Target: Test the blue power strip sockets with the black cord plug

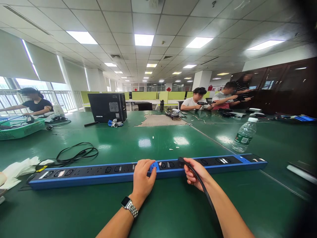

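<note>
A long blue power strip (91, 179) with a black face and several sockets lies across the green table. Over its middle, my left hand (143, 177) grips the strip, fingers on the far side and thumb near a blue section. A watch (128, 205) is on that wrist. Right of it, my right hand (196, 173) is closed around the plug end of a black power cord (206, 195). The plug (181, 161) meets the strip's face at a socket; whether it is fully seated I cannot tell. The cord runs down toward the bottom edge.
A plastic water bottle (245, 135) stands behind the strip's right part. A coiled black cable (78, 153) and crumpled tissue (22, 170) lie at left. Farther back are a black computer case (107, 107), a green basket (23, 129) and several people at work.
</note>
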{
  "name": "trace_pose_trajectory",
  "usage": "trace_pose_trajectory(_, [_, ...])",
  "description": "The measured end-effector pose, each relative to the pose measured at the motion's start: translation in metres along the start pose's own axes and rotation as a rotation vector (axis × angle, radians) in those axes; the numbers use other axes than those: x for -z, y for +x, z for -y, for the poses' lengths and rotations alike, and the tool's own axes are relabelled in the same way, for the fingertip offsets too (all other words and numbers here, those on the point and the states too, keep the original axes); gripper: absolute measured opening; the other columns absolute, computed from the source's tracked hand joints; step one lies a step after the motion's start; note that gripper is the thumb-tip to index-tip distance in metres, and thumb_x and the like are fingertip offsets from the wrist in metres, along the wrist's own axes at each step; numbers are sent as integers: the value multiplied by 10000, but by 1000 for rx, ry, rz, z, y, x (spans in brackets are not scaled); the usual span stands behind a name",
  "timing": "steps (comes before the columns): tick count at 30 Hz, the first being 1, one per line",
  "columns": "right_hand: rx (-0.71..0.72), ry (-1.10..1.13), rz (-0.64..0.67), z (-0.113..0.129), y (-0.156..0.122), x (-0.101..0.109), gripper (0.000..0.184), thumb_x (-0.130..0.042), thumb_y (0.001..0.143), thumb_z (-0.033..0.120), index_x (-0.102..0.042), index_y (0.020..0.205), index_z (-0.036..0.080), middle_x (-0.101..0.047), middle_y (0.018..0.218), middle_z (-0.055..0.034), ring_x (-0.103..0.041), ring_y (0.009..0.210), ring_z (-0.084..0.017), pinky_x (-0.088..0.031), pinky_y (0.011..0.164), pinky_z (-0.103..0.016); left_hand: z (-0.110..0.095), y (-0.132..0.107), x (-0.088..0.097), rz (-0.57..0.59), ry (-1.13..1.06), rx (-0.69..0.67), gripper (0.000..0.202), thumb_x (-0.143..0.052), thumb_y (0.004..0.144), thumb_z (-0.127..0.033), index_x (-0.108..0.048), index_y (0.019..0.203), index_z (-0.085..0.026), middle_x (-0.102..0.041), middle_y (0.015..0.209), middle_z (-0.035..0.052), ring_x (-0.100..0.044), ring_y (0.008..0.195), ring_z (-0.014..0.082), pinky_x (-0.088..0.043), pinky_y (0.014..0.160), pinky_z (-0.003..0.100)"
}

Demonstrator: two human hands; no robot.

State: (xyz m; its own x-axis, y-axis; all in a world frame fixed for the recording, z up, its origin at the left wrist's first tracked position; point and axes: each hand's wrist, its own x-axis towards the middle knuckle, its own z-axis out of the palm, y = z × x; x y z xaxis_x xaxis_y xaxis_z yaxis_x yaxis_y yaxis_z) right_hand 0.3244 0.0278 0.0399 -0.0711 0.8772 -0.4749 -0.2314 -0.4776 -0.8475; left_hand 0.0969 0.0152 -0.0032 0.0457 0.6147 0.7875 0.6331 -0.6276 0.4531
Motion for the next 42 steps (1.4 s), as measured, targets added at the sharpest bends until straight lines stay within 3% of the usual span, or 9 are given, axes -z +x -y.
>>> trace_pose_trajectory(11, [49,-71,-159,-13,9,-9,455,-445,894,432,-505,524,174,-380,343,62,-323,263,-63,-356,341,-208,0,-1,0,22,-12,7,203,-546,872,-170,-647,1044,-208,-686,980,56,-600,951,202,-499,855,377])
trace_pose_trajectory(15, [208,-69,-194,-14,10,-7,426,-495,861,393,-483,492,180,-356,318,67,-304,252,-58,-346,342,-206,1,-1,-1,44,-5,16,227,-542,871,-171,-637,1072,-214,-687,1008,61,-599,973,212,-494,871,396])
trace_pose_trajectory(20, [497,66,-3,-20,7,-16,497,-540,835,511,-432,463,200,-337,316,71,-298,272,-51,-387,393,-215,0,0,0,88,13,46,346,-552,869,-215,-575,1214,-227,-673,1087,80,-592,1027,229,-482,905,425])
trace_pose_trajectory(24, [528,-206,183,-36,1,-42,558,-581,749,676,-541,523,168,-451,373,25,-382,315,-69,-292,342,-200,-5,-2,1,167,15,-8,588,-595,828,-239,-431,1393,-242,-637,1196,94,-571,1102,245,-460,947,445])
trace_pose_trajectory(27, [581,-368,352,-48,-3,-61,613,-547,724,749,-542,525,169,-467,414,14,-389,346,-74,-272,346,-209,-7,-3,0,202,23,-36,518,-557,801,-150,-532,1309,-247,-672,1103,72,-600,1021,227,-481,891,411])
trace_pose_trajectory(30, [712,-461,292,-54,-4,-65,614,-460,810,718,-534,521,181,-441,413,23,-382,371,-79,-274,380,-219,-4,1,3,100,82,-3,367,-532,849,-182,-613,1203,-240,-679,1068,71,-611,983,222,-490,859,393])
trace_pose_trajectory(34, [852,-607,80,-54,-1,-57,532,-459,891,560,-524,514,190,-431,411,28,-414,415,-93,-327,466,-233,16,15,24,-152,167,148,394,-472,930,-342,-548,1291,-203,-655,1165,111,-603,1052,242,-478,913,408])
trace_pose_trajectory(36, [883,-654,27,-54,1,-54,502,-464,902,500,-517,510,191,-429,418,28,-421,429,-98,-331,489,-239,32,19,44,-261,219,314,446,-430,940,-414,-537,1303,-177,-674,1097,125,-633,958,248,-504,857,408])
trace_pose_trajectory(42, [1029,-581,-65,-52,-1,-61,406,-494,900,407,-560,561,195,-481,490,13,-440,478,-113,-346,512,-255,66,9,100,-272,255,537,430,-473,887,-517,-612,1186,-240,-707,1075,57,-662,966,241,-512,873,360])
